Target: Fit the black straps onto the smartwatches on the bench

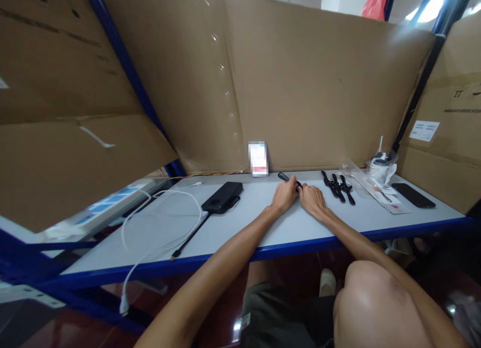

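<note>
Both hands are together over the middle of the table, closed around one slim black item. My left hand (284, 194) grips it, and a dark, rounded end of the black strap-like item (283, 177) sticks out beyond the fingers. Right beside it, my right hand (312, 199) is closed on the same item's other part, mostly hidden by the fingers. To the right lie several similar black strap-like items (337, 188), side by side, each with a wider middle like a wristwatch. The held item's exact kind cannot be made out.
A black power bank (222, 198) with cables lies left, near a looping white cable (199, 208). A lit phone (258, 158) leans on the cardboard back wall (300, 87). At right are plastic packaging (370, 185), a wrapped cup (381, 170) and a dark phone (413, 195). A blue edge (300, 247) runs along the front.
</note>
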`<state>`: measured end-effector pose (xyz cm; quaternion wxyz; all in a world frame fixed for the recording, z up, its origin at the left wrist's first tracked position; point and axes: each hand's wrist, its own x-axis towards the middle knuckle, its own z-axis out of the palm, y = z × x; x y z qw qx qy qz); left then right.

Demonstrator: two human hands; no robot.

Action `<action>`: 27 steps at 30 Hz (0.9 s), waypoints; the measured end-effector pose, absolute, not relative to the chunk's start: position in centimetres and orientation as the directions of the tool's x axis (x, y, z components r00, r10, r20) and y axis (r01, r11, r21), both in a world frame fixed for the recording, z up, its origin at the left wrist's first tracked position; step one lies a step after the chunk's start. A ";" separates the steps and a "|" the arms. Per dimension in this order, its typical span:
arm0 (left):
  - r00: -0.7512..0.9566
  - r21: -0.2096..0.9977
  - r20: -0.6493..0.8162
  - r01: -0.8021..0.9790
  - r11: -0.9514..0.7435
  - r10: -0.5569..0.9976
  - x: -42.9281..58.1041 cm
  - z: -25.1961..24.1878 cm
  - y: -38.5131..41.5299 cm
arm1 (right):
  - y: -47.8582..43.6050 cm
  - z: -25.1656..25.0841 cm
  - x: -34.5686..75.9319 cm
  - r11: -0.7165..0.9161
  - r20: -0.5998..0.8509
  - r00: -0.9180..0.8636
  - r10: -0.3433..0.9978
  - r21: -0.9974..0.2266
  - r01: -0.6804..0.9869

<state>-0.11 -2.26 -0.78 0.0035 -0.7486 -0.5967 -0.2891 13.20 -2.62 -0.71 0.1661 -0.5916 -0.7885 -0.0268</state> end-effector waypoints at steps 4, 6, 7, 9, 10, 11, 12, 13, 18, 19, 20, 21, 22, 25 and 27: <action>0.152 0.366 0.488 0.858 -0.359 0.860 0.1 -0.9 -2.2 | -2.4 -0.8 13.3 0.280 0.299 -0.214 0.930 -0.199 0.939; 0.169 0.379 0.523 0.832 -0.405 0.836 0.1 -1.0 -2.1 | -2.3 -0.9 13.4 0.273 0.300 -0.203 0.932 -0.214 0.938; 0.174 0.384 0.537 0.821 -0.423 0.825 0.1 -1.1 -2.1 | -2.2 -1.0 13.4 0.272 0.299 -0.201 0.933 -0.220 0.937; 0.165 0.406 0.558 0.801 -0.441 0.813 0.0 -1.3 -1.8 | -2.1 -1.0 13.4 0.277 0.297 -0.204 0.933 -0.228 0.934; 0.146 0.427 0.564 0.790 -0.439 0.813 0.0 -1.5 -1.7 | -2.1 -1.0 13.4 0.279 0.295 -0.206 0.933 -0.231 0.932; 0.121 0.456 0.569 0.777 -0.434 0.813 -0.1 -1.6 -1.5 | -2.1 -1.0 13.4 0.279 0.291 -0.206 0.934 -0.236 0.931; 0.094 0.487 0.573 0.760 -0.430 0.814 -0.1 -1.7 -1.3 | -2.1 -1.0 13.3 0.276 0.285 -0.204 0.936 -0.240 0.931; 0.070 0.514 0.575 0.745 -0.426 0.815 -0.2 -1.8 -1.2 | -2.1 -1.0 13.3 0.274 0.279 -0.203 0.938 -0.245 0.930; 0.019 0.531 0.561 0.758 -0.378 0.827 -0.2 -1.8 -1.1 | -2.1 -1.0 13.2 0.282 0.280 -0.209 0.937 -0.256 0.925; 0.020 0.524 0.561 0.765 -0.374 0.828 -0.2 -1.8 -1.2 | -2.1 -1.0 13.2 0.284 0.277 -0.211 0.937 -0.259 0.923; 0.026 0.516 0.564 0.769 -0.377 0.825 -0.2 -1.7 -1.3 | -2.1 -1.0 13.2 0.283 0.273 -0.210 0.939 -0.263 0.922; 0.034 0.510 0.571 0.768 -0.387 0.820 -0.2 -1.7 -1.4 | -2.1 -1.0 13.2 0.280 0.269 -0.208 0.941 -0.269 0.921; 0.045 0.503 0.581 0.765 -0.402 0.813 -0.2 -1.7 -1.5 | -2.1 -1.0 13.3 0.275 0.264 -0.202 0.943 -0.275 0.921; 0.079 0.490 0.610 0.744 -0.454 0.788 -0.2 -1.8 -1.4 | -2.0 -1.1 13.3 0.258 0.264 -0.181 0.947 -0.292 0.921; 0.084 0.485 0.625 0.737 -0.471 0.776 -0.2 -1.9 -1.3 | -1.9 -1.1 13.4 0.259 0.267 -0.182 0.946 -0.293 0.920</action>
